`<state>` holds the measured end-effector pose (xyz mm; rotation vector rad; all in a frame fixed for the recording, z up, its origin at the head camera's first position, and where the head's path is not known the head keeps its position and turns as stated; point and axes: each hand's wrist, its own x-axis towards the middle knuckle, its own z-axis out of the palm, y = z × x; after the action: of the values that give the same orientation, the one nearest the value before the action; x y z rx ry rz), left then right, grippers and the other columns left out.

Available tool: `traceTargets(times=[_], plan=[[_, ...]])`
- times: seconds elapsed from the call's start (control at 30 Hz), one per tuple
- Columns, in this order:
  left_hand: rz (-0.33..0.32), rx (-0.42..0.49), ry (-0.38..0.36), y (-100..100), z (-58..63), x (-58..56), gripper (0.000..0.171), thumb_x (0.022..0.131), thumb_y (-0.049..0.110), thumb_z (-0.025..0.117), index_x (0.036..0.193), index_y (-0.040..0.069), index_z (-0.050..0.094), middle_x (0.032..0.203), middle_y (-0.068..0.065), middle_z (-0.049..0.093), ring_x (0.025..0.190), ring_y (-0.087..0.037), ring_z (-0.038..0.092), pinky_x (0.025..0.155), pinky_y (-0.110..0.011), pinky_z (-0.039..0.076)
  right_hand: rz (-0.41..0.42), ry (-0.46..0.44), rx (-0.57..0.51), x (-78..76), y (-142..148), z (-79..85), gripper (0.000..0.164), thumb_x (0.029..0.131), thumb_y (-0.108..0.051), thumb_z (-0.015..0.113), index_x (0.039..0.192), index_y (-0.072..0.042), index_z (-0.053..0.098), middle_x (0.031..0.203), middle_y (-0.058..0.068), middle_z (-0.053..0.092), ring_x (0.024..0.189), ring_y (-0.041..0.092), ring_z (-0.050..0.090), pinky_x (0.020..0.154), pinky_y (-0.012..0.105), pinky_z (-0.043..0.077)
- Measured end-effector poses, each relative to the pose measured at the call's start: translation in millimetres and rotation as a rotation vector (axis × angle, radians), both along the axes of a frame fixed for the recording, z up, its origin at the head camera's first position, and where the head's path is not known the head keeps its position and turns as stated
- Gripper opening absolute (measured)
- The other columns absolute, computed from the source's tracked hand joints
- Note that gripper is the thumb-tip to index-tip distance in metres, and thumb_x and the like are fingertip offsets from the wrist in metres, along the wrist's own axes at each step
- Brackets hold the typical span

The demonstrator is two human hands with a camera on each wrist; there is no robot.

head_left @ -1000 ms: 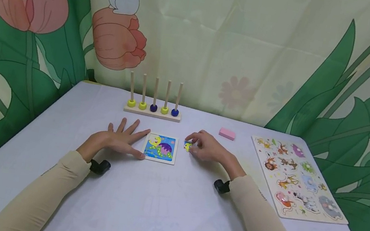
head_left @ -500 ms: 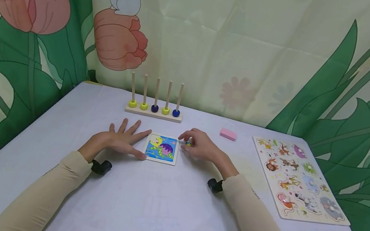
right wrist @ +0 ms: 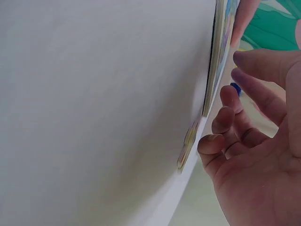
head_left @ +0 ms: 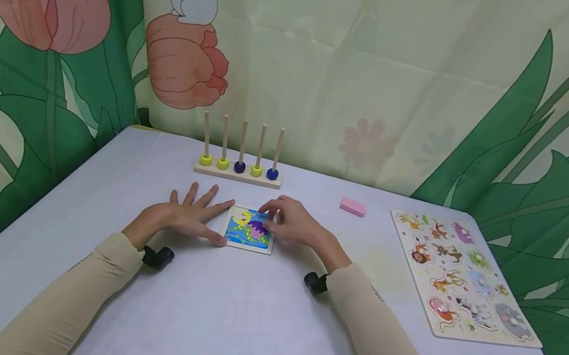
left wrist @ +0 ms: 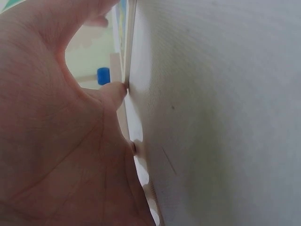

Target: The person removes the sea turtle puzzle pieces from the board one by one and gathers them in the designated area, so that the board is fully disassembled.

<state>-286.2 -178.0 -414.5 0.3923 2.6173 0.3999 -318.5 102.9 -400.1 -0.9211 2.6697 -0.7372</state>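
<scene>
A small square picture puzzle [head_left: 245, 235] showing a yellow dinosaur in a purple eggshell lies flat on the table. My left hand [head_left: 180, 216] is spread beside it, index fingertip at the upper left corner and thumb at the lower left corner. Over the puzzle's upper right part hovers my right hand [head_left: 296, 224], thumb and index finger bent toward each other with nothing seen between them. In the right wrist view a small loose puzzle piece [right wrist: 188, 145] lies on the table by the puzzle's edge, below the curled fingers. The head view has this piece hidden behind the right hand.
Behind the puzzle stands a wooden peg rack [head_left: 237, 175] with yellow and dark blue beads on upright pegs. A pink block [head_left: 353, 207] lies to the back right. A large animal puzzle board [head_left: 463, 279] rests along the table's right edge.
My right hand has moved left, from the loose piece beside the puzzle to over the puzzle's upper right part. The left hand keeps its place at the puzzle's left edge.
</scene>
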Motion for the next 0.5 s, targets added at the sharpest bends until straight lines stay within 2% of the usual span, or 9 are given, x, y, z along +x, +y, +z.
traceTargets(times=[0.27, 0.5], plan=[[0.005, -0.028, 0.008, -3.2, -13.5, -9.8, 0.117, 0.079, 0.092, 0.056, 0.171, 0.035, 0.012, 0.179, -0.014, -0.018, 0.159, -0.054, -0.028, 0.116, -0.087, -0.015, 0.024, 0.013, 0.014, -2.4, -12.0, -0.8, 0.031, 0.100, -0.017, 0.069, 0.130, -0.013, 0.073, 0.115, 0.010, 0.068, 0.097, 0.019, 0.057, 0.084, 0.028, 0.048], [-0.019, -0.011, 0.014, -6.0, -15.3, -11.1, 0.120, 0.079, 0.093, 0.056, 0.171, 0.033, 0.011, 0.179, -0.015, -0.019, 0.159, -0.055, -0.028, 0.115, -0.088, -0.013, 0.051, 0.036, 0.039, -6.4, -19.8, -2.8, 0.030, 0.100, -0.017, 0.070, 0.130, -0.012, 0.073, 0.111, 0.010, 0.068, 0.095, 0.018, 0.057, 0.084, 0.028, 0.047]])
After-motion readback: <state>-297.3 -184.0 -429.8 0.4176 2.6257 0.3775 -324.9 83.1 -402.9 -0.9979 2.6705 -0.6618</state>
